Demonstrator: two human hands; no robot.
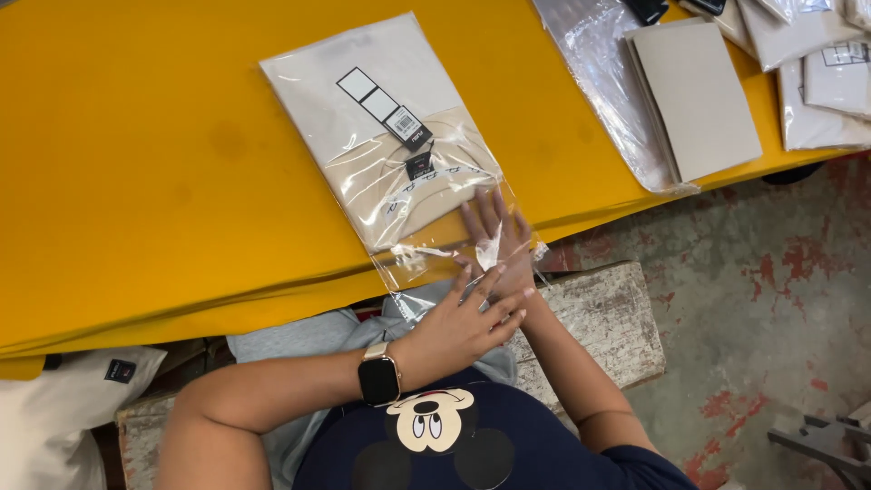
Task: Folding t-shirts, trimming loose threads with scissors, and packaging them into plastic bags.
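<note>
Your left hand (458, 325), the one with the dark square smartwatch (379, 377) on its wrist, lay flat with its fingers spread, overlapping the back of your right hand (497, 243). Your right hand was also flat, fingers extended toward 12 o'clock, pressing on the loose open end of the clear plastic bag holding a folded beige garment (386, 136). Neither grip pinched anything; both were spread, palms down.

The bagged garment rested on the yellow tabletop (136, 181), its long axis running from about 11 o'clock down to 5 o'clock. Its bulk lay at 11 o'clock from your hands, and the empty flap of the bag hung past the tabletop's near edge, right under your fingers. Your right hand was the nearer one, touching the plastic just beside the garment's lower edge; your left touched only the right hand, as far as could be told.

At 2 o'clock sat a grey cardboard sheet on loose clear film (694, 95), with more bagged garments (821, 82) beyond it at the far right.
</note>
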